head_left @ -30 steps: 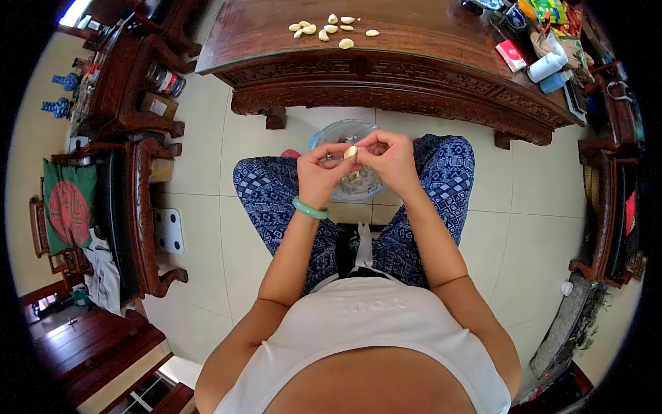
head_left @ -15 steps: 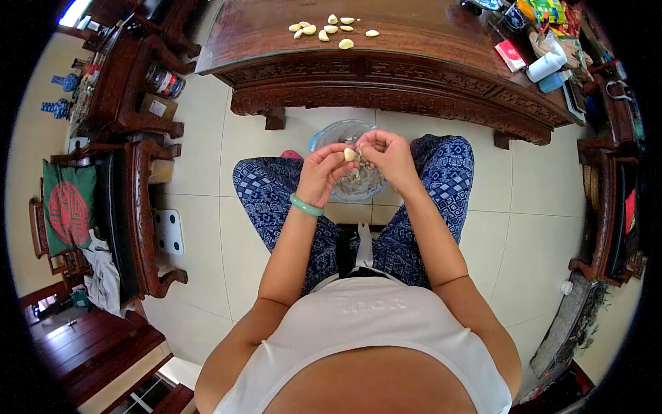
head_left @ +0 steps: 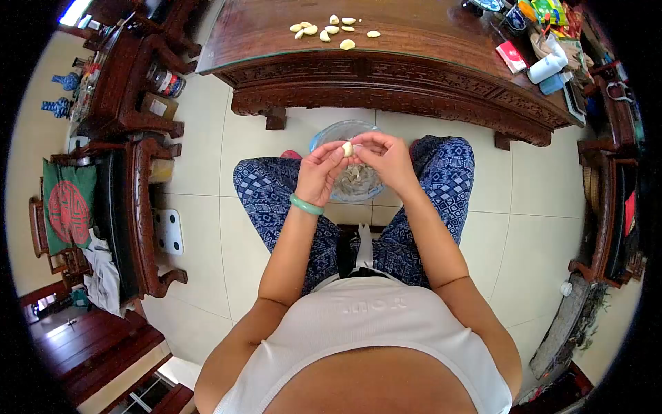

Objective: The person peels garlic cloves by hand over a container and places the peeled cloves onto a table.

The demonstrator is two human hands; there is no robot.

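A pale garlic clove (head_left: 347, 149) is pinched between the thumb and fingers of my left hand (head_left: 320, 172), which wears a green bangle (head_left: 306, 205). From the other side, my right hand (head_left: 387, 160) closes its thumb and fingertips on the same clove. Any bit of skin between those fingertips is too small to make out. Below both hands, between my knees, stands a bin (head_left: 338, 130) with a bluish plastic liner. Papery garlic peels (head_left: 356, 181) lie inside it, partly hidden by my hands. Several peeled garlic cloves (head_left: 325, 36) lie on the table ahead.
The carved dark wooden table (head_left: 414, 55) spans the area in front of me. At its right end are a red and white box (head_left: 511, 56), a white bottle (head_left: 546, 68) and colourful packets (head_left: 549, 12). A wooden chair (head_left: 141, 228) and a white scale (head_left: 168, 232) are on the left.
My right fingertips have moved left, from just beside the clove onto it. The clove has shifted slightly upward in my left hand, which has barely moved.
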